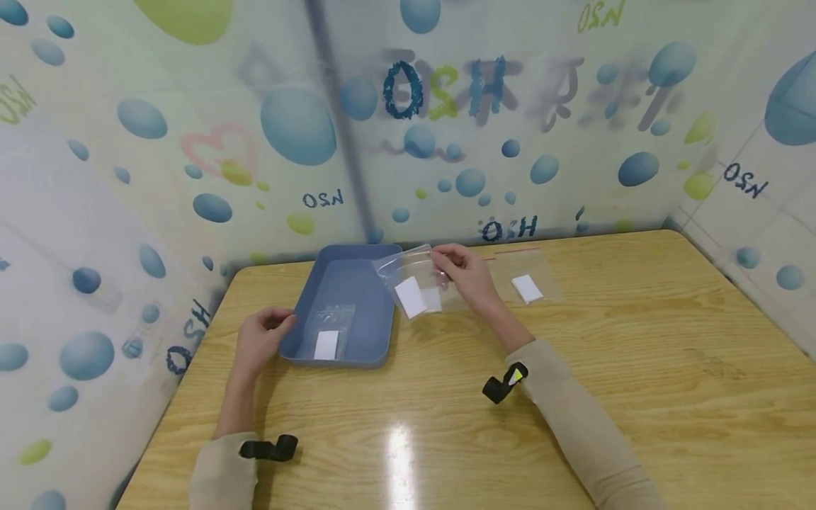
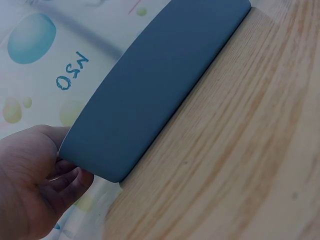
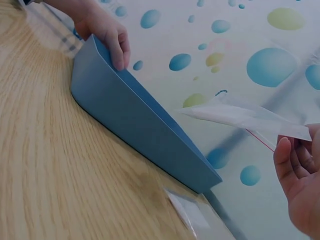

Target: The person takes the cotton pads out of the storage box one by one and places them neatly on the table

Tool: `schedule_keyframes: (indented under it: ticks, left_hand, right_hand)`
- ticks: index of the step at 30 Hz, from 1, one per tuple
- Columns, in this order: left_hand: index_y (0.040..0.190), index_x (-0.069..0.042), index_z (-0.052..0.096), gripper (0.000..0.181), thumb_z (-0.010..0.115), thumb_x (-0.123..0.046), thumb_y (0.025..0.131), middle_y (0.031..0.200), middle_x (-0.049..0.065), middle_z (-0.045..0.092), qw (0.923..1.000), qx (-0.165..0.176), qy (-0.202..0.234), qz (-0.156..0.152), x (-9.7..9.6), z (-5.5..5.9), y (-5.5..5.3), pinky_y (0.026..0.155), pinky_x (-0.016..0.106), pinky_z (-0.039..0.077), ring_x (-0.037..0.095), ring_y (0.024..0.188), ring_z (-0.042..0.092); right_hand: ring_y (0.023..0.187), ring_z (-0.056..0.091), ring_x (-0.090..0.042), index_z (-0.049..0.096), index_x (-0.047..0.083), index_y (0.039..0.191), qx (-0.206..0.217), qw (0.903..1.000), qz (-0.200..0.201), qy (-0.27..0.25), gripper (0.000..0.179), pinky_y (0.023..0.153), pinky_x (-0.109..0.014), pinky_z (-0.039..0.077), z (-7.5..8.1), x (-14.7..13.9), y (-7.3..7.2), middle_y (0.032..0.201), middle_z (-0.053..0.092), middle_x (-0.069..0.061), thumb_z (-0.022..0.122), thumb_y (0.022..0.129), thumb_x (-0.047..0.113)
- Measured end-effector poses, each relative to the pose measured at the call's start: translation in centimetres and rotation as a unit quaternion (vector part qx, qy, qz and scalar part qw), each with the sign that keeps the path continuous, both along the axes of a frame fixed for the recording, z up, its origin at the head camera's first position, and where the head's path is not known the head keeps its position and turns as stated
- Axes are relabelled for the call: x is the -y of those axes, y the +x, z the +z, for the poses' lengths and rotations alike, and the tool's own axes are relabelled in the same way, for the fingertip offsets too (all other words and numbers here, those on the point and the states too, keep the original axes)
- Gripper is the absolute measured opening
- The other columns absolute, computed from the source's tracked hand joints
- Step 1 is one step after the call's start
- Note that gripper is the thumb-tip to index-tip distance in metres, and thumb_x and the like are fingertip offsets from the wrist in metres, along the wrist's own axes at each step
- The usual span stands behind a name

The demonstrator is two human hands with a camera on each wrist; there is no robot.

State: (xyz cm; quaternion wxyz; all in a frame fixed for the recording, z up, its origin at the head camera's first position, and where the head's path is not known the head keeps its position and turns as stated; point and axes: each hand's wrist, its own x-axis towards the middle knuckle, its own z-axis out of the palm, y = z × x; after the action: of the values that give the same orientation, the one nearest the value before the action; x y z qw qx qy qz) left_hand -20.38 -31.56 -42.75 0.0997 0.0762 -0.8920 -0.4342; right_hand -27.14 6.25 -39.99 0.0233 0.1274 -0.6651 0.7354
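A blue-grey plastic tray stands on the wooden table. My left hand grips its left rim, with the thumb over the edge and curled fingers outside the wall, as the left wrist view of the tray shows. Between thumb and fingers, my right hand pinches a clear zip bag with a white card inside. That bag hangs in the air by the tray's right rim; in the right wrist view the bag is above the tray's height. Inside the tray lies another clear bag with a white card.
Right of the tray, a clear bag with a white card lies flat on the table. Another white card in a bag shows partly beneath the held one. A patterned wall rises behind the table's back edge.
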Motion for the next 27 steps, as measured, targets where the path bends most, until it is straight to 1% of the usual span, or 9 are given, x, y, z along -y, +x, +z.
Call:
schedule_keyframes:
  ticks: [1, 8, 12, 15, 18, 20, 22, 27]
  left_hand:
    - [0.11, 0.005, 0.07, 0.024, 0.068, -0.014, 0.097, 0.105, 0.018, 0.069, 1.0, -0.001, 0.001, 0.0, 0.0, 0.0, 0.0, 0.07, 0.015, 0.046, 0.009, 0.082, 0.059]
    - [0.11, 0.006, 0.07, 0.023, 0.068, -0.014, 0.097, 0.105, 0.019, 0.069, 1.0, -0.008, 0.0, -0.005, -0.1, 0.0, -0.1, 0.07, 0.015, 0.045, 0.007, 0.082, 0.059]
    - [0.11, 0.006, 0.07, 0.023, 0.068, -0.013, 0.097, 0.105, 0.019, 0.069, 0.9999, -0.01, -0.002, -0.007, 0.0, -0.1, -0.1, 0.07, 0.015, 0.045, 0.008, 0.082, 0.059]
    - [0.11, 0.006, 0.069, 0.023, 0.068, -0.013, 0.097, 0.105, 0.02, 0.069, 0.9999, -0.011, 0.0, -0.009, 0.0, -0.2, -0.2, 0.07, 0.015, 0.046, 0.008, 0.082, 0.059]
    - [0.11, 0.006, 0.069, 0.024, 0.068, -0.014, 0.097, 0.106, 0.02, 0.069, 0.9999, -0.011, 0.001, -0.009, 0.0, -0.1, -0.1, 0.07, 0.015, 0.046, 0.009, 0.083, 0.059]
    - [0.11, 0.006, 0.069, 0.024, 0.067, -0.014, 0.098, 0.106, 0.02, 0.069, 0.9999, -0.009, -0.001, -0.008, 0.0, -0.1, -0.1, 0.07, 0.015, 0.046, 0.009, 0.083, 0.059]
    - [0.11, 0.006, 0.069, 0.024, 0.067, -0.014, 0.098, 0.106, 0.02, 0.069, 0.9999, -0.008, -0.002, -0.006, -0.1, 0.0, 0.0, 0.07, 0.015, 0.045, 0.01, 0.083, 0.059]
    - [0.109, 0.007, 0.069, 0.022, 0.067, -0.012, 0.098, 0.106, 0.021, 0.069, 1.0, -0.007, -0.002, -0.001, -0.3, 0.0, 0.0, 0.07, 0.015, 0.045, 0.012, 0.084, 0.059]
  right_hand:
    - [0.074, 0.061, -0.008, 0.068, -0.004, 0.117, 0.0, 1.0, -0.004, 0.002, 0.028, 0.063, -0.019, 0.049, 0.0, -0.3, -0.1, 0.085, 0.066, 0.001, 0.065, 0.1, 0.019]
    - [0.076, 0.064, -0.007, 0.068, -0.004, 0.115, -0.015, 0.9998, -0.014, 0.007, 0.026, 0.066, -0.018, 0.051, 0.0, -2.3, -0.3, 0.086, 0.067, 0.002, 0.065, 0.1, 0.017]
    - [0.077, 0.064, -0.008, 0.068, -0.003, 0.116, -0.006, 0.9999, -0.015, -0.002, 0.026, 0.066, -0.019, 0.051, -0.1, -3.6, -0.5, 0.088, 0.067, 0.001, 0.065, 0.1, 0.017]
    - [0.081, 0.065, -0.007, 0.068, -0.002, 0.117, 0.002, 0.9996, -0.026, 0.007, 0.027, 0.071, -0.018, 0.053, -0.1, -4.6, -0.5, 0.092, 0.068, 0.001, 0.066, 0.1, 0.019]
    - [0.085, 0.066, -0.006, 0.068, 0.0, 0.118, 0.006, 0.9988, -0.044, 0.022, 0.028, 0.078, -0.017, 0.053, -0.1, -5.7, -0.6, 0.098, 0.069, -0.003, 0.066, 0.1, 0.021]
    - [0.087, 0.066, -0.007, 0.067, -0.001, 0.119, 0.005, 0.9986, -0.048, 0.019, 0.029, 0.081, -0.018, 0.053, -0.1, -6.4, -0.7, 0.104, 0.069, -0.008, 0.066, 0.1, 0.02]
    - [0.089, 0.066, -0.008, 0.067, 0.0, 0.119, 0.006, 0.9986, -0.05, 0.014, 0.028, 0.082, -0.019, 0.053, -0.2, -7.1, -0.9, 0.105, 0.068, -0.01, 0.065, 0.1, 0.021]
    - [0.093, 0.065, -0.011, 0.068, 0.005, 0.116, 0.003, 0.9988, -0.049, -0.005, 0.022, 0.08, -0.017, 0.053, -0.2, -8.8, -1.3, 0.103, 0.068, 0.0, 0.066, 0.1, 0.02]
